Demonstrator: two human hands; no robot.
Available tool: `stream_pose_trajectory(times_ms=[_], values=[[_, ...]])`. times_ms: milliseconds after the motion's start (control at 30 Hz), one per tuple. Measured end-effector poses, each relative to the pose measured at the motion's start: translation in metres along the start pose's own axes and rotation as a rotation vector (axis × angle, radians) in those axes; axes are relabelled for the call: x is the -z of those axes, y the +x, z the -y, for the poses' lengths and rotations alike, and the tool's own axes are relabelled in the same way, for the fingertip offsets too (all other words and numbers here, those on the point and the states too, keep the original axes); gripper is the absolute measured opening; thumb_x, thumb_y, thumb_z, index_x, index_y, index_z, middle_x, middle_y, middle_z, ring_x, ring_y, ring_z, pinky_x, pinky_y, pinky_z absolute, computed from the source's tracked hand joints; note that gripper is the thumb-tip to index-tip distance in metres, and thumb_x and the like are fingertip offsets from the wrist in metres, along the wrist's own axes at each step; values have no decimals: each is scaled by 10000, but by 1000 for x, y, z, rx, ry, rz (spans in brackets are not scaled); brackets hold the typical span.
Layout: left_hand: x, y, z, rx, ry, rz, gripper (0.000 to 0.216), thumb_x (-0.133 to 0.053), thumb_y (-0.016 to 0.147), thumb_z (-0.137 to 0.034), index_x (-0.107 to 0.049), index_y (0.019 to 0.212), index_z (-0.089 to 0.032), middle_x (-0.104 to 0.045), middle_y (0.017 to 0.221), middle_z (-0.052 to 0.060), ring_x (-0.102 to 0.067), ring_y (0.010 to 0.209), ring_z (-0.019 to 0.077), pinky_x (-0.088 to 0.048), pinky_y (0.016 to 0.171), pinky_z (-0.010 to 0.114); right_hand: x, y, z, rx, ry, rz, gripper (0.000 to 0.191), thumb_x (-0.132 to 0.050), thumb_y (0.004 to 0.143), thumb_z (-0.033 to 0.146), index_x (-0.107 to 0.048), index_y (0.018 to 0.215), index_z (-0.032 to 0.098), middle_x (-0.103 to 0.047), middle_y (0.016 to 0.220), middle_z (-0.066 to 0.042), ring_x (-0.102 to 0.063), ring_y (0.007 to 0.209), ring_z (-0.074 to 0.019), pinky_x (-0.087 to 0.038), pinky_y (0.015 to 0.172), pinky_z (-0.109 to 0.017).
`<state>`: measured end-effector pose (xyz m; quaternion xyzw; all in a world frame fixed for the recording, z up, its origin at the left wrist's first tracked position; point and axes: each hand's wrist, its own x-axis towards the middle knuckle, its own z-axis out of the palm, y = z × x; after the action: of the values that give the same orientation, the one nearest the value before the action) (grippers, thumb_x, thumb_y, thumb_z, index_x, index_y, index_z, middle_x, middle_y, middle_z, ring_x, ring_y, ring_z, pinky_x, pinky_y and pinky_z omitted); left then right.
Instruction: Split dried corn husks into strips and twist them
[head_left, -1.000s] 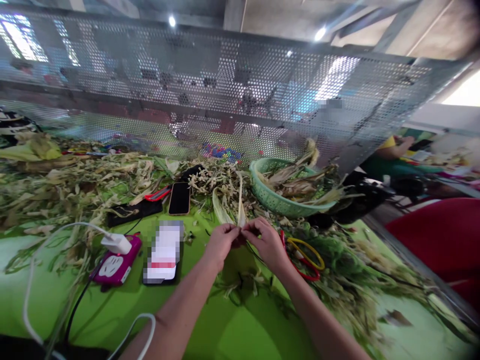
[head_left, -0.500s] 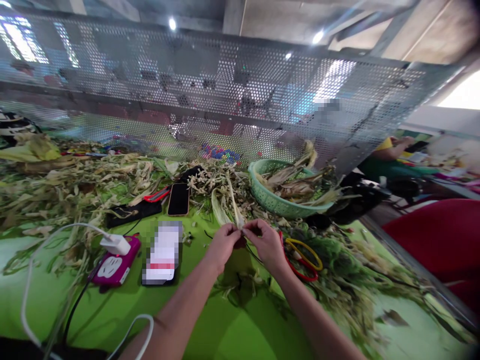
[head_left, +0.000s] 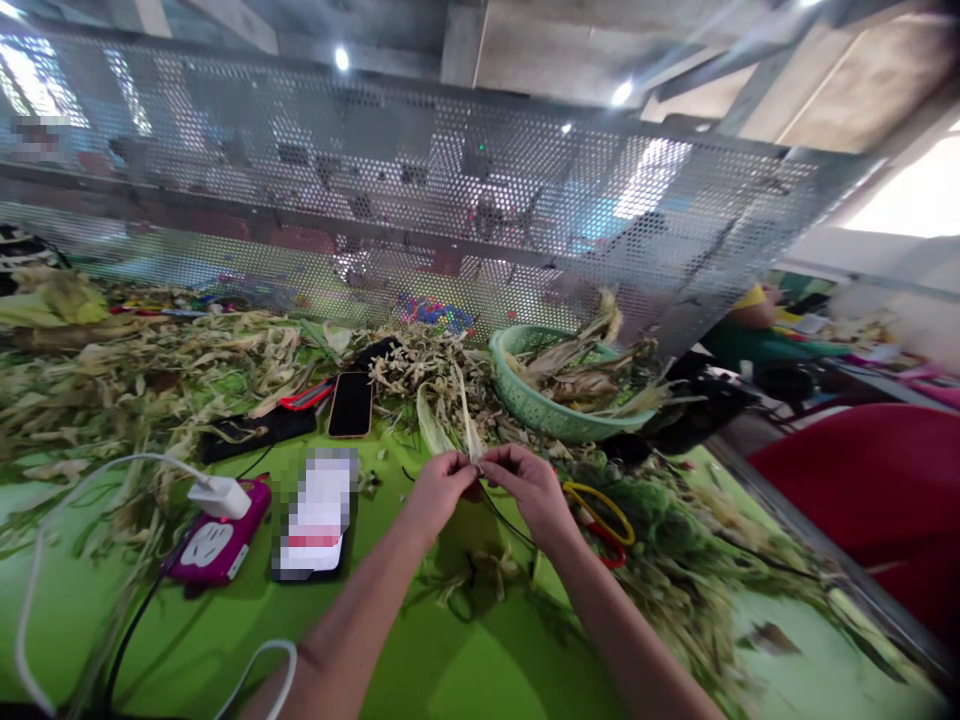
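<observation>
Over the green table, my left hand [head_left: 439, 492] and my right hand [head_left: 526, 487] meet fingertip to fingertip. Both are closed in a pinch at the lower end of a pale dried corn husk [head_left: 468, 420], whose long strips point away from me. A broader greenish husk piece [head_left: 433, 422] fans out to its left. What exactly lies between the fingertips is too small to make out. A thin dark cord [head_left: 504, 515] runs below my right hand. Close to my right wrist lie yellow and red loops [head_left: 606, 508], perhaps tool handles.
A green plastic basket [head_left: 517, 397] holds dry husks. Husk scraps [head_left: 247, 350] cover the table's far left. A dark phone [head_left: 351, 404], a lit phone [head_left: 319, 515] and a purple power strip [head_left: 217, 540] with a white charger lie left. A perforated metal screen [head_left: 450, 200] stands behind.
The view has shifted slightly, so things on the table appear a little lower and further left. Both hands keep their pinch on the husk, with hardly any visible finger movement.
</observation>
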<state>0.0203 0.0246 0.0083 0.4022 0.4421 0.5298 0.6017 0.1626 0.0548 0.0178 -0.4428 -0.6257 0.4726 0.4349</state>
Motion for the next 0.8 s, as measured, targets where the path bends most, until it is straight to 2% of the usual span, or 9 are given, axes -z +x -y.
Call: stream_pose_trajectory(times_ms=[133,267,367,500,700,800], values=[[0,-1,-4,65,-103,-62,155,-638,684,-278,-574,659,-139,-559,594,-1,-518,571,108,-425,598,245,2,0,2,122,-81,32,224,-679,740,365,-687,864,178,-673,790,-40,-591,710,-171,-472,660,-292],[0,-1,-7,100,-166,-77,139,-647,644,-251,-564,623,-141,-545,568,-11,-501,542,91,-397,565,225,5,1,3,332,-288,22,113,-677,767,297,-698,830,206,-665,803,-43,-602,761,-190,-474,717,-313],[0,-1,-7,153,-207,-80,132,-652,614,-236,-557,624,-145,-538,563,-18,-496,530,84,-394,570,224,7,1,5,413,-366,42,73,-662,790,274,-697,819,217,-661,808,-46,-607,777,-196,-478,723,-313],[0,-2,-7,189,-247,-82,132,-649,590,-218,-542,632,-153,-543,579,-18,-518,544,89,-404,590,232,9,0,8,428,-397,72,67,-654,796,278,-699,806,230,-663,808,-42,-615,775,-202,-481,720,-312],[-1,-2,-4,173,-247,-71,224,-705,585,-307,-557,641,-148,-548,596,-18,-528,566,89,-392,598,232,9,-1,11,404,-422,144,92,-619,818,298,-678,809,228,-658,823,-54,-609,792,-218,-492,754,-349],[-1,-1,-3,157,-254,-82,260,-734,555,-307,-539,623,-148,-537,584,-24,-511,554,80,-381,595,225,7,-2,10,418,-450,124,77,-611,820,285,-662,821,227,-654,831,-53,-603,787,-213,-491,752,-347]])
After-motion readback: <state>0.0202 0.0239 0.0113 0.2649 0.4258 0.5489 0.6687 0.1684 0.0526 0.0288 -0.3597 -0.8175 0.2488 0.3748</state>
